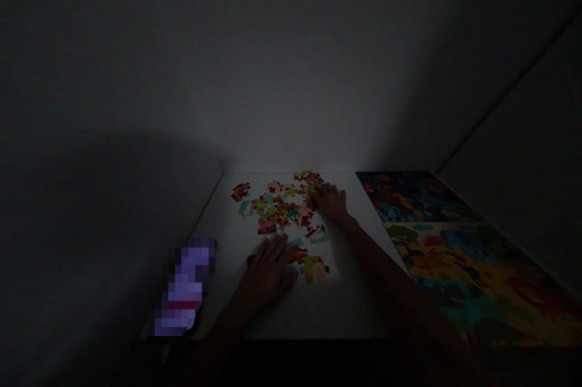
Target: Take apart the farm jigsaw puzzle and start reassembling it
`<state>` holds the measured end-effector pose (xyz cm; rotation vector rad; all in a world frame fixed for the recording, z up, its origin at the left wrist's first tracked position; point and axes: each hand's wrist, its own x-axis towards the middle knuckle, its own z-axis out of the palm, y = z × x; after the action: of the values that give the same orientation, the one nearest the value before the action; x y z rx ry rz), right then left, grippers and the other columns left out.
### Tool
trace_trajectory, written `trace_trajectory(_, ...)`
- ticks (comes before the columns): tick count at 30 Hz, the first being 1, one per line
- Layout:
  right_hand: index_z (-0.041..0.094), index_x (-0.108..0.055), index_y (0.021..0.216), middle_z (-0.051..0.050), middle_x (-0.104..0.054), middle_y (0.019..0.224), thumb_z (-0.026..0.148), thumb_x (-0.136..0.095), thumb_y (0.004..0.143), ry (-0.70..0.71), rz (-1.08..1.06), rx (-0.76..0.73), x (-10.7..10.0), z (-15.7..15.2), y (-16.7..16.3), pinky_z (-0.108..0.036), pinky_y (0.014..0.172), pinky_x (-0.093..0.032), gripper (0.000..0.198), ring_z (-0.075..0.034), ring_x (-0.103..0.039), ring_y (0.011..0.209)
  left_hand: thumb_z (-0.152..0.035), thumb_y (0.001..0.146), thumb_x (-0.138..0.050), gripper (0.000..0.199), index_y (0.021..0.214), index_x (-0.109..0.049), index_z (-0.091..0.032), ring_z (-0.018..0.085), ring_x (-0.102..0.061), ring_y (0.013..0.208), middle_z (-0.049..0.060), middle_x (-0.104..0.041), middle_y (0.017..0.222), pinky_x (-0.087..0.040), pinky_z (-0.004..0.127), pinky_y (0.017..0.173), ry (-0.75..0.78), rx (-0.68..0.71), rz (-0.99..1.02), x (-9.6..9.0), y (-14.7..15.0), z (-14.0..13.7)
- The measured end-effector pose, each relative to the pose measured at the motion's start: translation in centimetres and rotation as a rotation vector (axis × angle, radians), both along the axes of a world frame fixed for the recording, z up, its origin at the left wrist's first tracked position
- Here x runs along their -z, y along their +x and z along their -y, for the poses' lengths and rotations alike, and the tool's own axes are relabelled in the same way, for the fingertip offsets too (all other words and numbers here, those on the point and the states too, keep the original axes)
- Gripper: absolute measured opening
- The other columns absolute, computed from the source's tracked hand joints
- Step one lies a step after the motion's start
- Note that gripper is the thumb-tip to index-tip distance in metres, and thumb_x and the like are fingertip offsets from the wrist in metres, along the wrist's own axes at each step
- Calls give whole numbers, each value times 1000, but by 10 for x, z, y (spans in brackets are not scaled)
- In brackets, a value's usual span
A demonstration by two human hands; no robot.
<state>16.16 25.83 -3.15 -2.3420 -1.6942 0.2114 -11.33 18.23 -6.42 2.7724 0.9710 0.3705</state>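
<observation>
Many colourful jigsaw pieces (284,210) lie scattered on a white tabletop (336,308). My left hand (269,269) rests low on the table with its fingers stretched forward, just left of a small group of pieces (314,269). Farther back, my right hand (333,202) lies palm down with its fingers extended over the right edge of the pile, touching pieces there. Its fingertips partly cover a greenish piece (310,190). Nothing shows gripped in either hand. Dim light hides the finer detail of the pieces.
Two assembled picture puzzles lie along the right side: a dark blue one (409,193) at the back and a yellow animal scene (464,272) nearer. At the left table edge is a lit, pixelated phone-like device (184,290). A pale wall (291,84) rises behind.
</observation>
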Motion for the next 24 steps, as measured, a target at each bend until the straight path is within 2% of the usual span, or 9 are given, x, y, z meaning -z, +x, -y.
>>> trace_trajectory(3, 33, -52, 141, -3, -38, 158, 52, -34, 101, -46, -67, -197, -2, -6, -6, -61, 118, -9, 48, -30, -25, 148, -45, 100, -44, 48, 146, -44, -31, 23, -28, 148, 5, -33, 160, -25, 48, 121, 19, 124, 31, -7, 23, 1)
trace_trajectory(6, 37, -57, 136, 1, -46, 153, 50, -31, 102, -55, -107, -304, -13, 3, -1, -51, 120, -19, 45, -24, -30, 146, -49, 99, -45, 48, 144, -47, -30, 24, -23, 149, 5, -31, 160, -22, 48, 122, 29, 160, 75, -11, 44, -5)
trace_trajectory(10, 24, -53, 143, -11, -44, 153, 51, -39, 98, 38, 9, -140, -15, 55, 1, -46, 116, -30, 54, -29, -34, 145, -45, 100, -44, 46, 141, -51, -25, 27, -25, 149, 10, -35, 158, -16, 51, 123, -27, 184, 86, -13, 85, -16)
trace_trajectory(14, 24, -39, 151, -14, -36, 157, 62, -48, 88, 78, 102, 81, 19, 141, -25, -56, 113, -32, 74, -36, -33, 144, -34, 97, -50, 42, 137, -56, -22, 24, -37, 143, 8, -47, 151, -27, 44, 120, -73, 207, 72, -22, 131, -42)
trace_trajectory(16, 26, -38, 152, -13, -32, 159, 65, -51, 85, 134, 162, 72, 40, 173, -42, -57, 116, -27, 79, -36, -26, 147, -30, 100, -41, 41, 138, -55, -27, 17, -43, 139, 3, -50, 149, -33, 35, 117, -73, 158, 79, -31, 139, -65)
trace_trajectory(17, 28, -38, 152, -12, -30, 160, 66, -51, 85, 137, 185, 0, 47, 182, -49, -58, 117, -23, 78, -36, -23, 149, -28, 102, -35, 42, 140, -52, -28, 14, -45, 137, 2, -51, 148, -34, 33, 115, -71, 109, 82, -35, 136, -78)
trace_trajectory(19, 27, -39, 151, -13, -27, 161, 68, -49, 86, 132, 235, -5, 51, 185, -55, -60, 118, -18, 78, -37, -20, 149, -25, 102, -30, 44, 140, -53, -26, 16, -46, 136, 4, -53, 147, -31, 37, 117, -62, -33, 76, -42, 115, -104)
trace_trajectory(22, 20, -36, 152, -17, -27, 161, 66, -43, 91, 68, 260, 107, 39, 159, -48, -60, 117, -17, 77, -38, -24, 148, -32, 102, -31, 44, 132, -60, -21, 33, -45, 137, 14, -55, 142, -26, 62, 113, -70, -278, 24, -40, 66, -127)
trace_trajectory(24, 15, -34, 153, -18, -28, 160, 61, -39, 94, 7, 242, 146, 26, 134, -37, -57, 118, -18, 75, -36, -26, 147, -37, 100, -37, 43, 134, -59, -22, 39, -42, 138, 15, -52, 146, -27, 69, 108, -79, -357, -16, -32, 38, -124)
